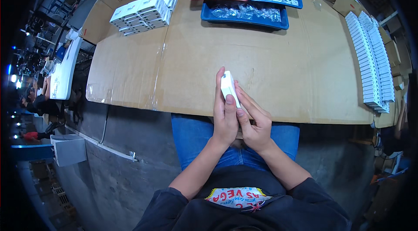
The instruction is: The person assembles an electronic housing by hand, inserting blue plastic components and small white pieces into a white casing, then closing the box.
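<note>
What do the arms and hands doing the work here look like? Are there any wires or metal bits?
They're a person's: the left hand and right hand are ungloved, with ordinary bare fingers. I see no wires, metal parts or watch. Both forearms are bare below the loose, black short sleeves, which end near the elbows.
</note>
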{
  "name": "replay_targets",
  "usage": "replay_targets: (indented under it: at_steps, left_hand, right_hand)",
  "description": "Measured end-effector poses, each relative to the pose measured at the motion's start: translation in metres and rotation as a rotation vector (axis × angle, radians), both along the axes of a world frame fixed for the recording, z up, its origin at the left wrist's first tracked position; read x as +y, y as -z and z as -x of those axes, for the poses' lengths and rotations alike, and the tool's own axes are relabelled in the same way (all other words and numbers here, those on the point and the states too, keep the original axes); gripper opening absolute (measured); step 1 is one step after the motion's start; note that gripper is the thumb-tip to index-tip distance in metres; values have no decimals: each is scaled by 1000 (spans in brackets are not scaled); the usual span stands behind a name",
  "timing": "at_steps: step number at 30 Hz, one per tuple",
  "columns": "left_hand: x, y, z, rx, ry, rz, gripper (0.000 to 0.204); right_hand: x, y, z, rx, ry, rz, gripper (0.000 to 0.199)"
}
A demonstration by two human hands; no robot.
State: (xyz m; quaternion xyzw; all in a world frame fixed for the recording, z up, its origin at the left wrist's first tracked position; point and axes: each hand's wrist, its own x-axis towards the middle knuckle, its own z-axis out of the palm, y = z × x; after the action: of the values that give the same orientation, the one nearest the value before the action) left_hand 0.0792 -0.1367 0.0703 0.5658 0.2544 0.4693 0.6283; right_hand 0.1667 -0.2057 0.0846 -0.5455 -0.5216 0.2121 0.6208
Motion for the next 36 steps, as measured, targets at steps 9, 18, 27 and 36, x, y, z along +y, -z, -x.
replay_targets:
  at_steps: [9,18,27,36]
  left_hand:
    - [-10,-7,1,-44,56,22,83]
    - [-4,-11,1,-10,-6,11,81]
    - [2,18,2,95,7,-200,108]
    - [6,18,8,226,-186,-380,88]
  right_hand:
    - [-4,-2,-4,-113,42,-113,38]
    - [-1,6,-13,67,-83,-18,41]
    - [1,-6,-28,832,-273,464,57]
    - [2,7,-5,724,-226,342,55]
